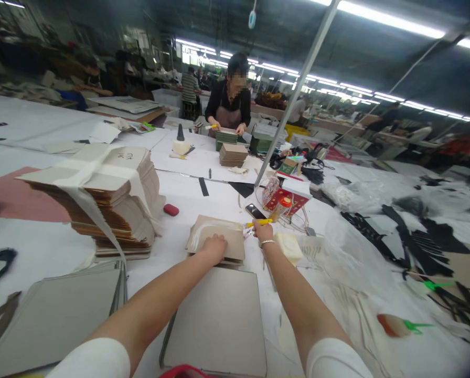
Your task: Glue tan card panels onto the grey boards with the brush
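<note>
My left hand rests knuckles-up on a small stack of tan cardboard pieces in the middle of the white table, its fingers curled down onto the top piece. My right hand, with a bracelet at the wrist, is closed round a yellow tool that points left at the stack's right edge. A large grey board lies flat between my forearms, close to me.
A tall tied pile of folded cardboard stands at left, grey boards in front of it. A phone, red packet and red eraser lie nearby. Black strips cover the right. A person works opposite.
</note>
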Available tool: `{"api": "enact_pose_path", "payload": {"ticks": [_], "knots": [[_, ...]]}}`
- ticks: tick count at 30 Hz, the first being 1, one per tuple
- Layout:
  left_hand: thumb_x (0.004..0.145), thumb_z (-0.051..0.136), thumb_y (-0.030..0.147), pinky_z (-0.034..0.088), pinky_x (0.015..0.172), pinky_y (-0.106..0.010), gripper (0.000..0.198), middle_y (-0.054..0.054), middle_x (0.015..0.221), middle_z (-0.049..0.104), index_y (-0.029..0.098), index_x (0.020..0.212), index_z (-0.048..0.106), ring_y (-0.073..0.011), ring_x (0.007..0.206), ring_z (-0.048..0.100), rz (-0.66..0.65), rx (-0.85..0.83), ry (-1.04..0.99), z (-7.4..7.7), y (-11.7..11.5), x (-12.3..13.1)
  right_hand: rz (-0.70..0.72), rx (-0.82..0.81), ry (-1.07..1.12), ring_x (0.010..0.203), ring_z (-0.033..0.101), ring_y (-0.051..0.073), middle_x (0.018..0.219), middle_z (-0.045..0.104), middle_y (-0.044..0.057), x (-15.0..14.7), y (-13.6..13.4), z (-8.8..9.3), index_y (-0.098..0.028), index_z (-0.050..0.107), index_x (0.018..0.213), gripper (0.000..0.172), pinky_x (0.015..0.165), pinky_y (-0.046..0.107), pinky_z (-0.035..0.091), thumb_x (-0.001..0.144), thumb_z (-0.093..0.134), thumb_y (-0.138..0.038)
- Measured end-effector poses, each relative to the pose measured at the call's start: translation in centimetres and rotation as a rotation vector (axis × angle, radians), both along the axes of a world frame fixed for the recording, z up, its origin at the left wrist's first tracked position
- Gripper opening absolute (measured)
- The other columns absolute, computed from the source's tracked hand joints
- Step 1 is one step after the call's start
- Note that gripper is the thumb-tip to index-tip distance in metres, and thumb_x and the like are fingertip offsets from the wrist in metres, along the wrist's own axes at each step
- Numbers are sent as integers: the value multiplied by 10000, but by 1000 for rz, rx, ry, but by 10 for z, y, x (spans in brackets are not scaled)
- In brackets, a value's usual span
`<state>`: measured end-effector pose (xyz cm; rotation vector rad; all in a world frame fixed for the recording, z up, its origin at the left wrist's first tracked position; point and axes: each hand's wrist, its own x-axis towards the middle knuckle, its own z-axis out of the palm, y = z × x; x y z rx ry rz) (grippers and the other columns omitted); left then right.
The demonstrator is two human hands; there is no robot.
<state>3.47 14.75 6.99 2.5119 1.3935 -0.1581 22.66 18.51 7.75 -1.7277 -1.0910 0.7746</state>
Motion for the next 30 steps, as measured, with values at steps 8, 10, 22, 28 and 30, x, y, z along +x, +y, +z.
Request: {"api": "enact_pose_path", "payload": {"ticks": [8, 10, 22, 28, 30], "knots": [[621, 691, 332, 401, 846, -360, 391, -169, 1020, 560, 103, 929, 618, -291, 1000, 499, -69, -26, 5, 7, 4, -4, 586, 136, -392, 877, 595, 167, 932, 665, 45, -1, -118, 0, -221, 659, 911, 227, 850, 314, 432, 743, 566, -341], [615, 691, 304, 400, 838, -345, 344, -167, 976, 584, 97, 882, 629, -285, 967, 522, -76, -30, -19, 10, 2, -4, 632, 155, -452, 835, 601, 163, 897, 666, 37, 2, -134, 9, -226, 655, 913, 227, 808, 313, 451, 781, 519, -351], [695, 486, 167, 454, 785, -354, 283, -82, 957, 584, 137, 976, 498, -190, 885, 552, 548, 129, -996, 96, -44, -35, 165, 207, -339, 617, 568, 125, 797, 604, 24, -14, -165, 65, -192, 455, 1003, 235, 596, 251, 430, 837, 381, -342], [598, 622, 236, 517, 677, -333, 479, -85, 989, 610, 142, 1048, 487, -194, 848, 592, 677, -421, -1764, 91, -131, -35, 43, 178, -434, 653, 517, 152, 748, 551, 20, -48, -193, 49, -189, 448, 920, 276, 622, 267, 384, 817, 412, -443], [610, 642, 288, 523, 665, -315, 501, -79, 1000, 605, 162, 1068, 482, -193, 875, 586, 714, -478, -1778, 80, -155, -42, 5, 196, -428, 670, 516, 154, 759, 549, 24, -46, -207, 46, -188, 447, 908, 280, 625, 263, 380, 808, 424, -449]]}}
